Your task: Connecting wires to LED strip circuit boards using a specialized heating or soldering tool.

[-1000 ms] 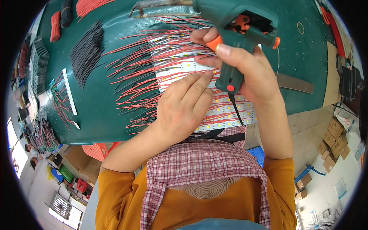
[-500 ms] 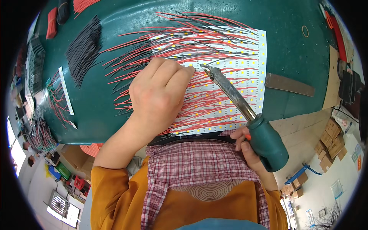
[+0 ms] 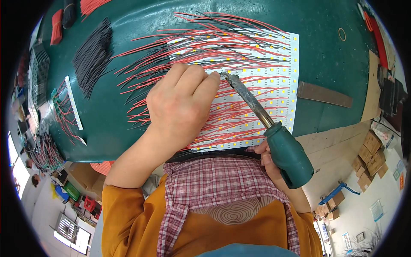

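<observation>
A white LED board dotted with yellow chips lies on the green table. Rows of red and black wires run across it and fan out past its left edge. Over the board's middle is my left hand, its thumb and fingers pinched together; what lies between the fingertips is hidden. My right hand, partly behind the green handle, grips a soldering iron. The iron slants up to the left, and its dark tip is right beside my left fingertips, close over the board.
Left of the board lies a heap of black wires, with a wired LED strip nearer the left edge. A flat metal bar rests right of the board. A rubber band and red wire bundles lie farther back.
The soldering iron has shifted left with my right hand, bringing its tip up to my left fingertips. My left hand has moved very slightly right.
</observation>
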The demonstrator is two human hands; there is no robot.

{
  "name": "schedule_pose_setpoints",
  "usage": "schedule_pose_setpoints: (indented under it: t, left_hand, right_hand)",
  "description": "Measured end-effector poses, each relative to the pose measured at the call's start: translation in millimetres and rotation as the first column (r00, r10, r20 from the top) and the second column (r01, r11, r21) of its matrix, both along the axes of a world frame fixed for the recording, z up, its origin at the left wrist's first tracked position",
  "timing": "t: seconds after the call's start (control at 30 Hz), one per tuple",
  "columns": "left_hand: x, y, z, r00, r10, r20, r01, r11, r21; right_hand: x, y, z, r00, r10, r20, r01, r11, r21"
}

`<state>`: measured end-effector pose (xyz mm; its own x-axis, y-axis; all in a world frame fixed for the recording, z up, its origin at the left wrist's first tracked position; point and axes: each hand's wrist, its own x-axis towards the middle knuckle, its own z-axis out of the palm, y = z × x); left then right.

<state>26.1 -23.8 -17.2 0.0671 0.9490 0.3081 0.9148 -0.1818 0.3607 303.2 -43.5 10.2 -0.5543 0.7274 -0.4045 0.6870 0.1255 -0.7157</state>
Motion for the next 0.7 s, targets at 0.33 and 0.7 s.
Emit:
schedule_pose_setpoints:
  t: [0.33, 0.7]
  left_hand:
    - [0.9, 1.6, 0.4, 1.000, -0.005, -0.014, 0.005, 1.000, -0.002]
    - [-5.3, 9.6, 2.8, 0.998, -0.065, 0.017, 0.062, 0.991, 0.115]
  right_hand:
    - [-5.4, -0.5, 8.9, 0.981, -0.128, -0.143, 0.120, 0.991, -0.061]
    - [1.8, -7.1, -0.2, 0.831, -0.434, -0.350, 0.323, 0.886, -0.331]
